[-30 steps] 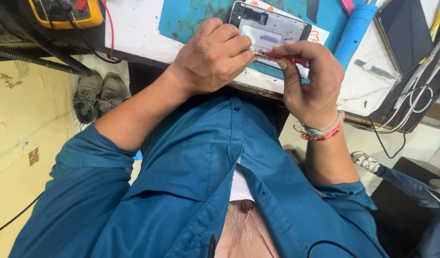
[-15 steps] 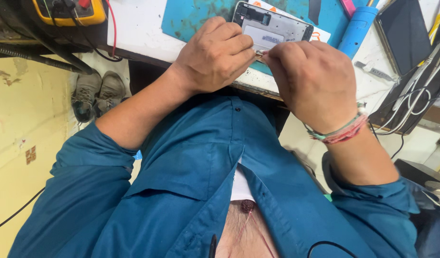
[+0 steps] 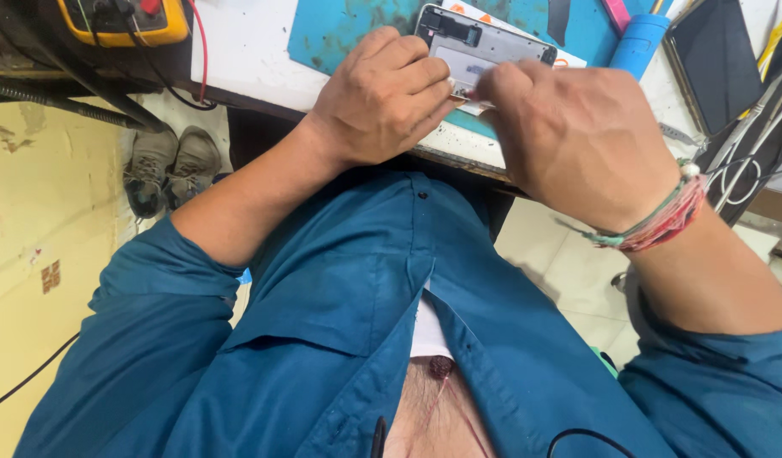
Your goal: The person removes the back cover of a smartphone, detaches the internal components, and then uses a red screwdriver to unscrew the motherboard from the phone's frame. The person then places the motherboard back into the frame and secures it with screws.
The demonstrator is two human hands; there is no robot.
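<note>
A: What takes up most of the view?

B: The person's blue shirt point(image 3: 348, 339), then the white desk point(image 3: 246, 51) along the top edge, with a teal work mat point(image 3: 348, 30) lying on it.

A: And on the mat?

B: An opened phone point(image 3: 480, 47), back cover off, lying flat at the mat's near edge, close to the desk's front. Both hands meet over its lower end.

A: How is each grip?

B: The left hand point(image 3: 382, 97) is curled, fingers folded down against the phone's left lower side, pressing it in place. The right hand point(image 3: 582, 131) is clenched with its fingertips pinched together at the phone's lower edge; something small seems caught there, but I cannot tell what.

A: Smaller things?

B: A yellow multimeter point(image 3: 123, 21) at the upper left, a blue cylinder point(image 3: 637, 42) right of the phone, a dark tablet point(image 3: 717, 59) beyond it, a pair of shoes point(image 3: 170, 165) on the floor, and woven bracelets point(image 3: 662, 220) on the right wrist.
</note>
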